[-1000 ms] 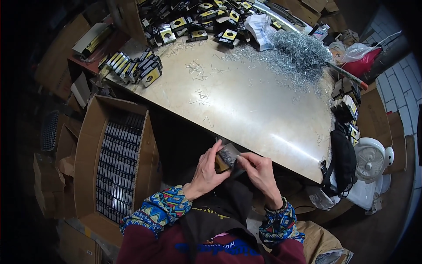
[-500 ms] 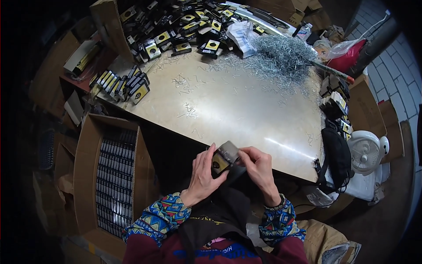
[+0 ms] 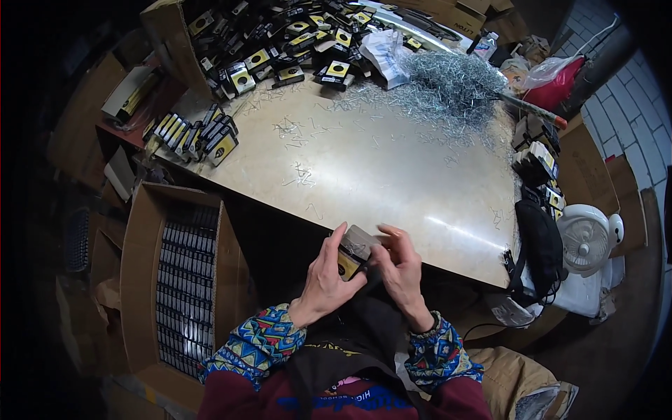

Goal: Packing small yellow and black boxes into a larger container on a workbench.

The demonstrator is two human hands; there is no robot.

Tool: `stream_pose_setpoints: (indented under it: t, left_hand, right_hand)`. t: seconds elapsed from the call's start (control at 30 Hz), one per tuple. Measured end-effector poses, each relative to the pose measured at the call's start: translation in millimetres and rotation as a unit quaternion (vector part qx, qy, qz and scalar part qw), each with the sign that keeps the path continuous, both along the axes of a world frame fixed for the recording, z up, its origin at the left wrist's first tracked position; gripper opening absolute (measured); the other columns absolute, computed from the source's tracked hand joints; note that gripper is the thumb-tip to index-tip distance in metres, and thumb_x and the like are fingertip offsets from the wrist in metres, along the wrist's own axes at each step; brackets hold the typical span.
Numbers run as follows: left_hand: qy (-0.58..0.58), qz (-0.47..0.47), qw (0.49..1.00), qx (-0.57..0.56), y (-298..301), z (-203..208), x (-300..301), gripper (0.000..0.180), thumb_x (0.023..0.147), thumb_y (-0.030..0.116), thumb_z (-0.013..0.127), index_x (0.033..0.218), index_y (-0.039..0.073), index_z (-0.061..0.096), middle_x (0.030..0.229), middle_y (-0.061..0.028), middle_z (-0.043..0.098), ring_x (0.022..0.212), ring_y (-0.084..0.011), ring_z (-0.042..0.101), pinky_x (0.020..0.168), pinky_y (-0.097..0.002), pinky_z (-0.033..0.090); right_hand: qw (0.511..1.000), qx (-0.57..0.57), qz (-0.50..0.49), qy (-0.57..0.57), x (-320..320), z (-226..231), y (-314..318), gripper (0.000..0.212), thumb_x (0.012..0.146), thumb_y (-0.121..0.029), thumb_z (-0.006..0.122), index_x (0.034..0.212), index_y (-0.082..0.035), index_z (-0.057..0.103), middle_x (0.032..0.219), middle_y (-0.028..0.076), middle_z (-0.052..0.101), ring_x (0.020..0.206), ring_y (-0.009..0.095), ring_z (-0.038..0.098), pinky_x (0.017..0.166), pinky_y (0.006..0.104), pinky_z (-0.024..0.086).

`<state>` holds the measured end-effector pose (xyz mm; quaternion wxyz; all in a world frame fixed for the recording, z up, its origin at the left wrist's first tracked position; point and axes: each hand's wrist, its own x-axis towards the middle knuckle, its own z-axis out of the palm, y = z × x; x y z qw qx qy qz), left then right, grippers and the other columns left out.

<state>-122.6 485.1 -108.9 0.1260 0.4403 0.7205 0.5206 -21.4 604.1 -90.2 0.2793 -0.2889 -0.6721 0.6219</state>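
Just beyond my apron, at the table's near edge, my left hand (image 3: 323,278) holds a small black and yellow cardboard box (image 3: 348,267) between thumb and fingers. The box is tilted, and its grey inner flap (image 3: 360,239) stands open at the far end. My right hand (image 3: 402,271) is at the right side of that flap. Its thumb is bent in against the box's open end, while the forefinger is raised apart. Whether anything small lies in the right fingertips is hidden. Thin bent wire pieces (image 3: 302,175) lie scattered on the table (image 3: 392,189).
A heap of wire pieces (image 3: 455,87) and a pile of similar boxes (image 3: 287,42) cover the table's far side. More boxes (image 3: 221,140) stand at its left edge. On the left, a carton (image 3: 133,280) holds packed rows. A white fan (image 3: 584,241) stands right, beside a black bag (image 3: 535,241).
My right hand has shifted slightly left, in over the flap, and its forefinger has lifted away. The left hand keeps its hold on the box, nearly in place.
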Motion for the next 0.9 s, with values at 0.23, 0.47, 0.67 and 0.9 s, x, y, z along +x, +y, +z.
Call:
stream_pose_setpoints:
  t: [0.23, 0.47, 0.67, 0.9]
  left_hand:
    - [0.003, -0.005, 1.0, 0.023, -0.4, 1.3, -1.7, 0.079, 0.071, 0.013, 0.077, 0.136, 0.004, 0.033, 0.117, -0.021, 0.054, 0.1, -0.0411, 0.061, 0.082, -0.0427, 0.053]
    - [0.098, 0.074, 0.992, -0.018, 5.3, 11.9, 3.7, 0.062, 0.07, 0.013, 0.078, 0.12, 0.003, 0.043, 0.097, -0.02, 0.06, 0.09, -0.0387, 0.064, 0.071, -0.0422, 0.053]
    - [0.129, 0.043, 0.989, -0.06, 3.0, 3.6, 3.2, 0.067, 0.069, 0.01, 0.077, 0.123, 0.0, 0.038, 0.097, -0.0194, 0.055, 0.088, -0.0401, 0.06, 0.07, -0.0427, 0.051]
    - [0.124, 0.024, 0.991, -0.039, -1.0, 1.1, -2.6, 0.063, 0.07, 0.008, 0.075, 0.121, 0.0, 0.038, 0.101, -0.0198, 0.051, 0.087, -0.0396, 0.058, 0.069, -0.0433, 0.049]
  right_hand:
    - [0.969, 0.243, 0.044, 0.017, 10.4, -10.9, -12.8, 0.024, 0.081, -0.003, 0.075, 0.104, 0.001, 0.069, 0.114, 0.018, 0.065, 0.09, 0.021, 0.068, 0.078, 0.0291, 0.054]
    - [0.995, -0.073, 0.019, 0.07, 5.8, -10.9, -22.4, 0.025, 0.09, -0.002, 0.066, 0.115, 0.003, 0.067, 0.108, 0.01, 0.071, 0.091, 0.008, 0.063, 0.077, 0.0212, 0.052]
    - [0.998, 0.004, -0.056, 0.014, -1.6, -7.4, -33.9, 0.023, 0.087, -0.003, 0.069, 0.11, 0.002, 0.07, 0.092, 0.007, 0.074, 0.079, 0.005, 0.063, 0.069, 0.0191, 0.052]
    - [0.998, -0.04, -0.039, 0.037, -5.9, 1.7, -26.9, 0.021, 0.087, -0.003, 0.069, 0.107, 0.002, 0.071, 0.09, 0.006, 0.074, 0.077, 0.004, 0.062, 0.067, 0.0184, 0.051]
